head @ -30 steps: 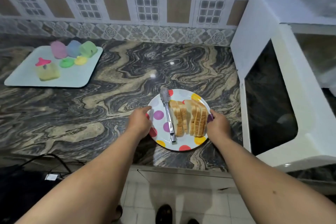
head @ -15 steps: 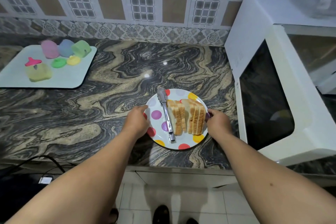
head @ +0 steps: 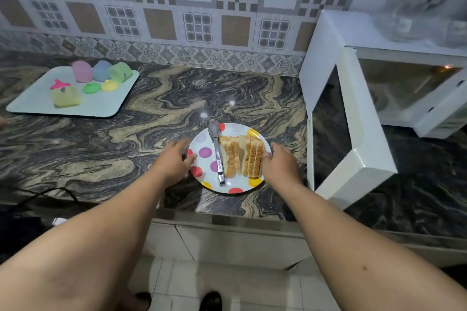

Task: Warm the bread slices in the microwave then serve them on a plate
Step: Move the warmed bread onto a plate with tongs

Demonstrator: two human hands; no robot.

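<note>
While both forearms reach over the counter edge, left hand (head: pixel 174 159) and right hand (head: pixel 279 163) grip opposite rims of the round white polka-dot plate (head: pixel 204 166) on the marbled stone counter (head: pixel 126 149); sliced bread (head: pixel 241 156) lies beside metal tongs (head: pixel 217 154). Beyond, right, the white microwave (head: pixel 353 113) stands door open.

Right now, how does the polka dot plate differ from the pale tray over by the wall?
The plate is round, white with coloured dots; the tray is rectangular and plain pale blue. The plate carries bread slices and metal tongs; the tray carries pastel cups and lids. The left hand and right hand grip the plate's rim; nothing touches the tray. Both lie flat on the marble counter.
</note>
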